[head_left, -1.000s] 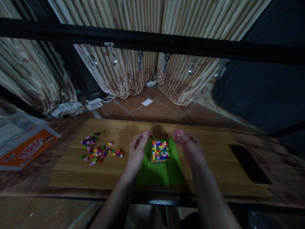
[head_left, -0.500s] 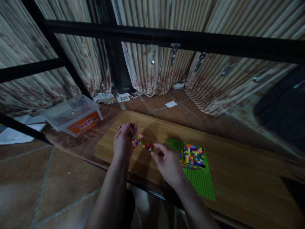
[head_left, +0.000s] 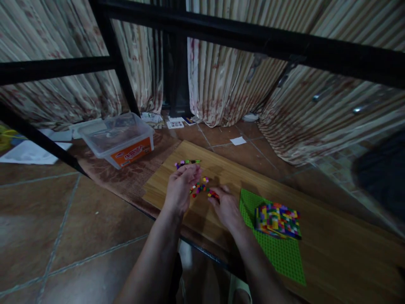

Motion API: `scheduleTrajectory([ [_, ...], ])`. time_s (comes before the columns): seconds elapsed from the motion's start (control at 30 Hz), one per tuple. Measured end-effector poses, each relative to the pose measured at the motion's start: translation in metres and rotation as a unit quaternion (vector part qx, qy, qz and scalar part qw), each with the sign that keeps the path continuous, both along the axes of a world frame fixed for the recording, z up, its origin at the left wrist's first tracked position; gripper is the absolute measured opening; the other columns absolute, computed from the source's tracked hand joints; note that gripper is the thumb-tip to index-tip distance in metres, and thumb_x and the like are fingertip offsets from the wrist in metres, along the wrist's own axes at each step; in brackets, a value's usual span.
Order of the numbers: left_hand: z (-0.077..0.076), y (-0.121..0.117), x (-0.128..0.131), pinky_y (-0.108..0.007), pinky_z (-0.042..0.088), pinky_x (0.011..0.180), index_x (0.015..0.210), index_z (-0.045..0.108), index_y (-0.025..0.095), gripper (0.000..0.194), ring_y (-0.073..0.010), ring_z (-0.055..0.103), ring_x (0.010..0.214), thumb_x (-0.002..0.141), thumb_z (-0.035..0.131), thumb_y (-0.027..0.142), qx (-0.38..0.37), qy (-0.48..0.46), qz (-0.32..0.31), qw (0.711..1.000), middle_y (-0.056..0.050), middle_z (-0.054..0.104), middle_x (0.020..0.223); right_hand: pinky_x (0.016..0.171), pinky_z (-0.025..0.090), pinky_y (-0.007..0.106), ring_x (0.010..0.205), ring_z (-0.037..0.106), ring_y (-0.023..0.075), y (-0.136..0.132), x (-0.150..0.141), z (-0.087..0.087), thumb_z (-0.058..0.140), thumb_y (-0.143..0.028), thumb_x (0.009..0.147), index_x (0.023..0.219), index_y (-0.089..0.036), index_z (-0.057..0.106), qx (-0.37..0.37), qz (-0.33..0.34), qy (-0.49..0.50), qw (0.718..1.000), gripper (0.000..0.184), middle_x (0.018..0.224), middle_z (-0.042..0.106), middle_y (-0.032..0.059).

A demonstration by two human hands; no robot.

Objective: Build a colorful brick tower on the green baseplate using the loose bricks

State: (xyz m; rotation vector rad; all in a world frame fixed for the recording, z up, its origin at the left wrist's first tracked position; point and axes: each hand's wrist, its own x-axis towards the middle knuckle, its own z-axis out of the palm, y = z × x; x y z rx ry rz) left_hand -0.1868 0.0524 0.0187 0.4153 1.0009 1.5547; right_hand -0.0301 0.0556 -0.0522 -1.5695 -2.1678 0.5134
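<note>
Two-handed, shifts to bricks (head_left: 199, 188) near worktop's (head_left: 160, 188) left edge, leaving block (head_left: 280, 220) untouched. Cannot tell grip: left hand (head_left: 180, 186), right hand (head_left: 226, 207).

Wooden board (head_left: 329, 247) with loose bricks (head_left: 199, 188), green baseplate (head_left: 281, 257).

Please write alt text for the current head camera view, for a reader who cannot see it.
A person's left hand and right hand are at loose colourful bricks on a wooden board. To the right, a multicoloured brick block sits on a green baseplate; to the left, a clear box with an orange label.
</note>
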Motion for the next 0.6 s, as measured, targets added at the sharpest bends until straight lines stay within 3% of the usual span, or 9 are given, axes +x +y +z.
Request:
scheduleTrajectory([
  [0.1,0.000,-0.001,0.002,-0.022,0.046,0.069,0.076,0.069,0.013,0.023,-0.0104,0.061,0.067,0.063,0.076,0.031,0.002,-0.004,-0.006,1.000,-0.004,0.068,0.076,0.083,0.048,0.031,0.087,0.063,0.0195,0.003,0.001,-0.002,0.057,-0.020,0.083,0.101,-0.022,0.067,-0.003,0.007,0.010,1.000,0.021,0.098,0.061,0.0069],
  [0.37,-0.007,0.000,0.015,-0.025,0.044,0.068,0.071,0.068,0.014,0.026,-0.0129,0.062,0.069,0.060,0.078,0.035,-0.026,0.039,-0.024,0.999,-0.005,0.068,0.074,0.079,0.048,0.031,0.083,0.062,0.0183,0.003,0.004,-0.003,0.053,-0.021,0.084,0.098,-0.021,0.067,0.009,-0.011,0.050,0.999,0.019,0.093,0.062,0.0067],
  [0.5,-0.019,0.002,0.027,-0.024,0.042,0.066,0.074,0.069,0.015,0.024,-0.0142,0.062,0.073,0.063,0.074,0.035,-0.052,0.075,-0.017,0.996,-0.006,0.068,0.075,0.077,0.050,0.034,0.082,0.062,0.0192,0.005,0.009,-0.006,0.056,-0.026,0.082,0.097,-0.021,0.067,-0.023,-0.040,0.144,0.988,0.020,0.091,0.065,0.0063],
  [0.6,-0.032,0.002,0.040,-0.024,0.043,0.066,0.077,0.068,0.014,0.022,-0.0138,0.061,0.075,0.067,0.070,0.035,-0.082,0.089,0.003,0.993,-0.007,0.068,0.081,0.064,0.053,0.032,0.076,0.063,0.0189,0.004,0.012,0.000,0.059,-0.033,0.079,0.096,-0.021,0.067,-0.099,-0.070,0.271,0.955,0.022,0.089,0.068,0.0053],
])
